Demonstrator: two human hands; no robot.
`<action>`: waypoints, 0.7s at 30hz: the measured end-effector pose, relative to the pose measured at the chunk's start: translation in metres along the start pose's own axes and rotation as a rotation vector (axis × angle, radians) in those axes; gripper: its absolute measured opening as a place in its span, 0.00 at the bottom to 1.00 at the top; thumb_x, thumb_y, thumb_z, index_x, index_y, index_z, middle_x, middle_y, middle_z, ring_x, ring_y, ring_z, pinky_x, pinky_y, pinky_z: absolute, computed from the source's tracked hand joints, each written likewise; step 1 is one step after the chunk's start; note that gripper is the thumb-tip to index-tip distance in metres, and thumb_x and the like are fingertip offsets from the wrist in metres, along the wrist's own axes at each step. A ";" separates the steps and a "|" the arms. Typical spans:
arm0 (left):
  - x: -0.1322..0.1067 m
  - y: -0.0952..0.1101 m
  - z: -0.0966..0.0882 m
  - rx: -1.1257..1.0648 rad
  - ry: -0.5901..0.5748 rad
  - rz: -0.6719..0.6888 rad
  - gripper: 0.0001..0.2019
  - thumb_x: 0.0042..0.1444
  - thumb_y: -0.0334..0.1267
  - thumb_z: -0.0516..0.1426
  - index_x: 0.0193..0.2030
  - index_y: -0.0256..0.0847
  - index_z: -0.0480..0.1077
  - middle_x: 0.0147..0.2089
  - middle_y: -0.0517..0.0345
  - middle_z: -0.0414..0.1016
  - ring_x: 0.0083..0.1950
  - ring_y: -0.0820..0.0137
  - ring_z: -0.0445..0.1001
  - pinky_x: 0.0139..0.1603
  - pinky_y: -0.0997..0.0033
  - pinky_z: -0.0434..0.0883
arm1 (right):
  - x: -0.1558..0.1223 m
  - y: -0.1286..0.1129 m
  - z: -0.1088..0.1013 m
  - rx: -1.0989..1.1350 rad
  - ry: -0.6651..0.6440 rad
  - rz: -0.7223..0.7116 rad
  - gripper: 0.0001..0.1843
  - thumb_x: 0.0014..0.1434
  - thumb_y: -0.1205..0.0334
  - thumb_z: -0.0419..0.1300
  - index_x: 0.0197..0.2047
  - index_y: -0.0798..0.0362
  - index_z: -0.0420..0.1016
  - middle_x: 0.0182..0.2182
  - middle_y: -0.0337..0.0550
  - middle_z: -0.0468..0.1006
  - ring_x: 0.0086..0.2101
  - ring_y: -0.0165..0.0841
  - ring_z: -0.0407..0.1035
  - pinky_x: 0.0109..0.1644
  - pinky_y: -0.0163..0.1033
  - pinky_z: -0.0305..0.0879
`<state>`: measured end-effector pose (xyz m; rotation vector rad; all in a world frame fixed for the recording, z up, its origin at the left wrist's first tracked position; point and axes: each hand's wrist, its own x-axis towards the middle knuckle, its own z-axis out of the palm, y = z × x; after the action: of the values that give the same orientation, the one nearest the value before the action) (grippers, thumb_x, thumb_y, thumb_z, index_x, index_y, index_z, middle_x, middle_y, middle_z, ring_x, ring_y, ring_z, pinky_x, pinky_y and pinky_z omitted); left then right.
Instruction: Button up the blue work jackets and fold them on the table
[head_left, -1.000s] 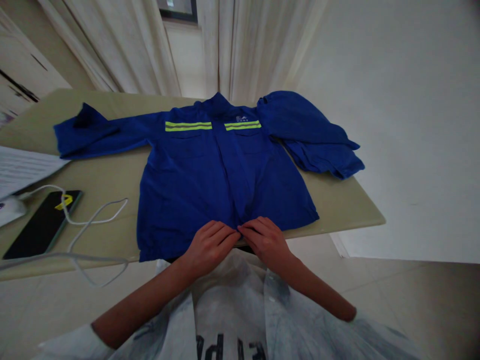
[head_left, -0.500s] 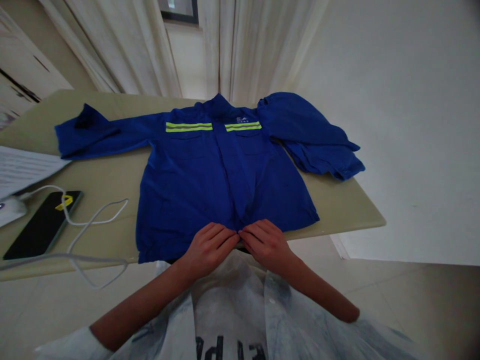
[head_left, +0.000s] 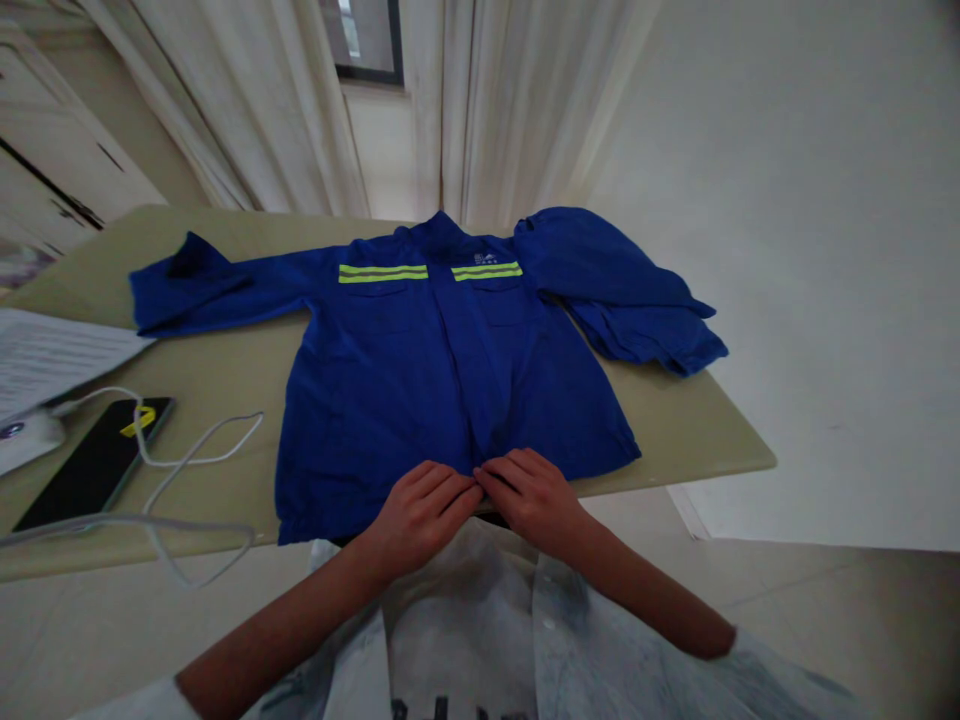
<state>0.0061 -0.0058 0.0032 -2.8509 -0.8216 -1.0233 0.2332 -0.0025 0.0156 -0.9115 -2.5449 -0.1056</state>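
A blue work jacket (head_left: 382, 390) lies spread on the table, front side up, its collar away from me. Two yellow-green reflective strips cross its chest. The sleeve at left stretches out with its cuff folded over, while the one at right is bunched up. At the middle of the bottom hem, my left hand (head_left: 427, 510) and my right hand (head_left: 531, 497) meet with fingertips nearly touching. Both are closed on the hem beside the front opening. What lies under the fingertips is hidden.
On the table (head_left: 690, 425) at left are a dark phone (head_left: 82, 475), a white cable (head_left: 180, 463), a white device (head_left: 30, 440) and printed paper (head_left: 60, 355). The cable loops over the near edge. A wall (head_left: 825, 280) rises at right, curtains (head_left: 525, 100) behind.
The whole view has shifted slightly, so the table and jacket sit a little lower in the picture. My hands remain together at the jacket's hem.
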 end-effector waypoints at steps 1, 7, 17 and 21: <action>0.000 0.000 0.000 0.003 0.003 0.001 0.07 0.70 0.27 0.55 0.50 0.36 0.73 0.41 0.53 0.81 0.41 0.66 0.76 0.42 0.62 0.71 | 0.000 0.000 0.001 -0.009 0.006 -0.002 0.11 0.74 0.66 0.57 0.51 0.56 0.81 0.41 0.47 0.82 0.38 0.36 0.70 0.42 0.44 0.66; 0.000 0.001 0.000 0.016 0.007 -0.004 0.06 0.70 0.28 0.55 0.49 0.37 0.73 0.41 0.54 0.80 0.40 0.67 0.76 0.41 0.62 0.71 | 0.001 -0.001 0.004 -0.030 0.017 0.024 0.11 0.73 0.66 0.58 0.53 0.57 0.81 0.42 0.49 0.82 0.39 0.38 0.70 0.41 0.45 0.65; -0.001 0.002 0.002 0.028 -0.015 -0.014 0.06 0.69 0.26 0.55 0.46 0.37 0.73 0.40 0.53 0.80 0.39 0.67 0.75 0.41 0.62 0.71 | -0.002 -0.001 0.010 -0.044 0.033 -0.022 0.13 0.74 0.67 0.55 0.52 0.56 0.81 0.41 0.49 0.83 0.38 0.38 0.69 0.40 0.45 0.65; -0.005 0.001 0.006 0.031 -0.021 -0.023 0.07 0.70 0.28 0.55 0.49 0.37 0.73 0.42 0.52 0.80 0.42 0.66 0.76 0.43 0.61 0.71 | -0.002 -0.001 0.010 0.018 0.052 0.041 0.11 0.73 0.65 0.58 0.52 0.56 0.81 0.42 0.48 0.84 0.39 0.37 0.71 0.42 0.44 0.68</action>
<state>0.0074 -0.0080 -0.0041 -2.8376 -0.8661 -0.9764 0.2302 -0.0022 0.0058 -0.9411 -2.4747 -0.0927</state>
